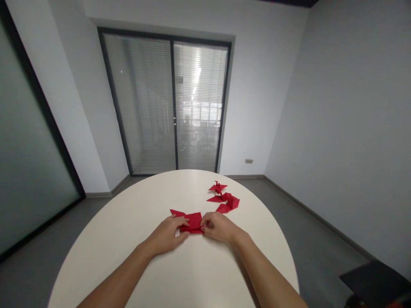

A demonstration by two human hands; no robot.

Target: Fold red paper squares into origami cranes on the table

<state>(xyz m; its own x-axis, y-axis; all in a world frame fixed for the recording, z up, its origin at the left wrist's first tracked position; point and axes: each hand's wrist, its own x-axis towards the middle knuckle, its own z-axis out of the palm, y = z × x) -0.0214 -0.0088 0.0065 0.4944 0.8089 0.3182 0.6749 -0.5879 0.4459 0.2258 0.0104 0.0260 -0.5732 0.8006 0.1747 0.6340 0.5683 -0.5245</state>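
Note:
A partly folded piece of red paper (194, 220) lies on the round white table (173, 273), with a pointed flap sticking out at its upper left. My left hand (168, 234) rests on the paper's left side, fingers on top and thumb at the near edge. At the right edge, my right hand (220, 226) pinches the paper between thumb and fingers. Just beyond my right hand sit folded red paper cranes: a small one (218, 187) at the back and a larger red folded shape (229, 202) closer in.
The table's curved edge (189, 170) runs round the far side. Behind it stands a glass partition with blinds (199, 107). A black chair-like object (379, 282) is at the lower right, beside the grey wall (346, 128).

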